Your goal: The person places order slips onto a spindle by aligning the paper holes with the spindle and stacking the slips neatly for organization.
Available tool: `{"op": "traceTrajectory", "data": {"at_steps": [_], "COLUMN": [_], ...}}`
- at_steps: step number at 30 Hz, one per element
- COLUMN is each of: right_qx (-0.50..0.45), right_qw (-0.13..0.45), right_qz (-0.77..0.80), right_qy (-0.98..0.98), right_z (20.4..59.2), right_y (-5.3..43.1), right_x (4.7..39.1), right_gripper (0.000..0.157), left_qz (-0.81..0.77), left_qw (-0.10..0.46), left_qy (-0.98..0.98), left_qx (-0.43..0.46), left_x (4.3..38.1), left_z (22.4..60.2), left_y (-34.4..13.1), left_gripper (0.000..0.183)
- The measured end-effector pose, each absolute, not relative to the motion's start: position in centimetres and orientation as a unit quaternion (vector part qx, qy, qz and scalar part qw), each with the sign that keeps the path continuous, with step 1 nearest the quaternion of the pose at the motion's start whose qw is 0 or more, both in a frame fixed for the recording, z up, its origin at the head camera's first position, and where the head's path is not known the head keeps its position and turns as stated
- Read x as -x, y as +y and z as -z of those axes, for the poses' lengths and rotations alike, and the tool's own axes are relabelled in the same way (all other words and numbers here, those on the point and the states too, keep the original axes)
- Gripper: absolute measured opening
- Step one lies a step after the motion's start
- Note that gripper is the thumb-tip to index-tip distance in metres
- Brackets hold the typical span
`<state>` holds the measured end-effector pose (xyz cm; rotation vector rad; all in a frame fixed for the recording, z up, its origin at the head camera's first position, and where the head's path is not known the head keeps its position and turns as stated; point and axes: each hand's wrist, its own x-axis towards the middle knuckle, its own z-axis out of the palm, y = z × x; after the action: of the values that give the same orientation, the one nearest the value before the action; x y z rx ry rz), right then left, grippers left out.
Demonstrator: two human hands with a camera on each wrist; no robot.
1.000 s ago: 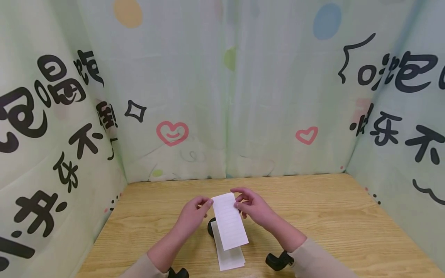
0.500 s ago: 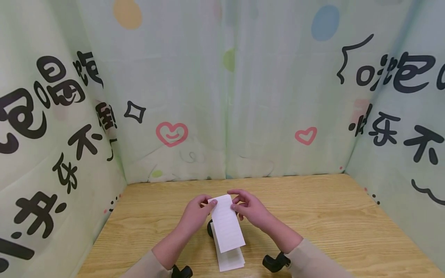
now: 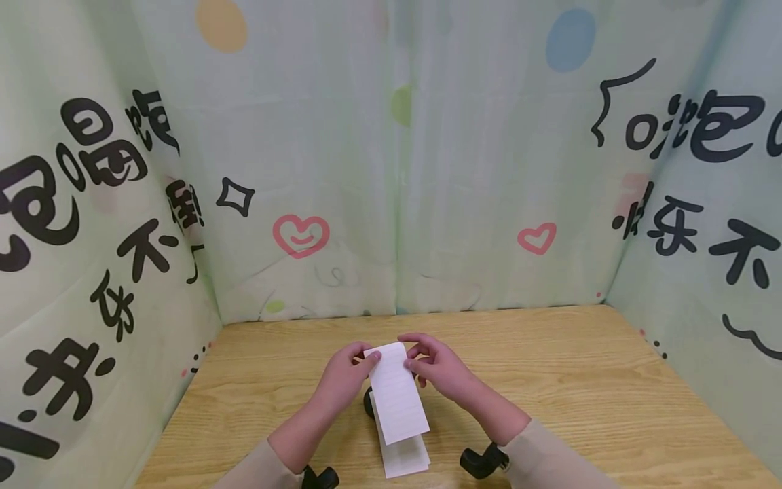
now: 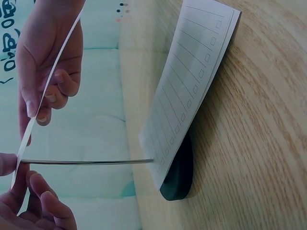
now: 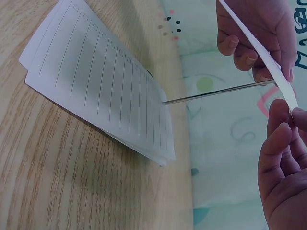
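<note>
A white paper sheet (image 3: 398, 394) slopes toward me, held up by both hands at its top end. My left hand (image 3: 345, 375) pinches its left corner between thumb and fingers. My right hand (image 3: 441, 368) pinches the right edge, with the index finger reaching over the top. Below it, a stack of lined note sheets (image 4: 189, 76) sits on the thin metal rod (image 4: 91, 162) of a bill spike with a black round base (image 4: 181, 177). The rod's upper end meets the underside of the held sheet; whether it passes through the paper I cannot tell.
The spike stands on a wooden table (image 3: 550, 380). Printed curtains (image 3: 464, 170) enclose the back and both sides. Black wrist mounts (image 3: 484, 462) sit below both forearms, close to the tabletop.
Both hands have shifted slightly left and down with the sheet, mostly in the first half second. Since then they have stayed almost still. The lower stack has not moved.
</note>
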<state>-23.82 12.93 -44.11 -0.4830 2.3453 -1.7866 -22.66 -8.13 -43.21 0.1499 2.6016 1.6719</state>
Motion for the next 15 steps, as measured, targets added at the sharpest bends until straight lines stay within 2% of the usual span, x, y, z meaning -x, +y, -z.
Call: {"op": "traceTrajectory", "data": {"at_steps": [15], "right_qx": [0.158], "right_qw": [0.078], "right_qz": [0.603], "right_qy": [0.778], "right_z": [44.38], "right_y": [12.73], "right_x": [23.89], "right_gripper": [0.041], "left_qz": [-0.541], "left_qw": [0.009], "left_qy": [0.838], "left_qx": [-0.065], "left_x": [22.83], "left_z": [43.56], "left_y": [-8.18], "left_gripper": [0.021]}}
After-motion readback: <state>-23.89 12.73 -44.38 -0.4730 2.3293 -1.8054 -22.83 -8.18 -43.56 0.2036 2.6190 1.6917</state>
